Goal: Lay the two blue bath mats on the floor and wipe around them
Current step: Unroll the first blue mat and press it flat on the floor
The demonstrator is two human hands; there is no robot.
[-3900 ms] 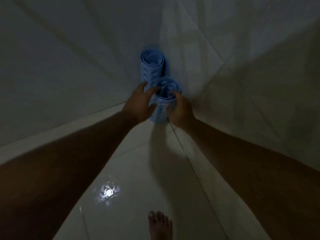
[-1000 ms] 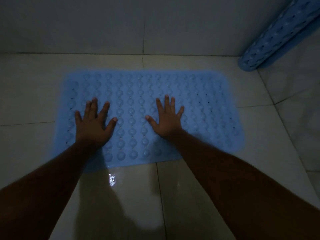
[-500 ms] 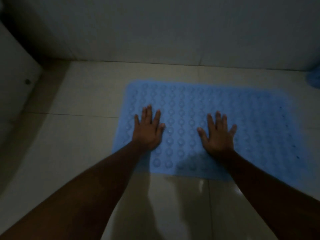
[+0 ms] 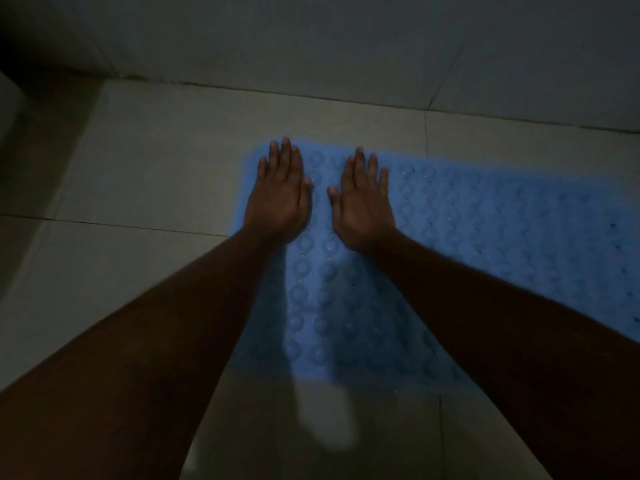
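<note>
One blue bath mat (image 4: 485,230) with rows of round bumps lies unrolled and flat on the pale tiled floor (image 4: 156,174), running off the right edge of the head view. My left hand (image 4: 278,195) rests palm down on the mat's far left corner, fingers stretched out and close together. My right hand (image 4: 363,202) lies flat beside it, a small gap between the two thumbs. Neither hand holds anything. The second mat is out of view.
A tiled wall (image 4: 346,39) meets the floor just beyond the mat's far edge. A dark corner and a pale raised surface (image 4: 10,109) stand at the far left. Bare floor tiles lie left of the mat and in front of it.
Both hands have slid left and forward across the mat to its far left corner and drawn closer together. The view has shifted left; the rolled second mat has left the frame.
</note>
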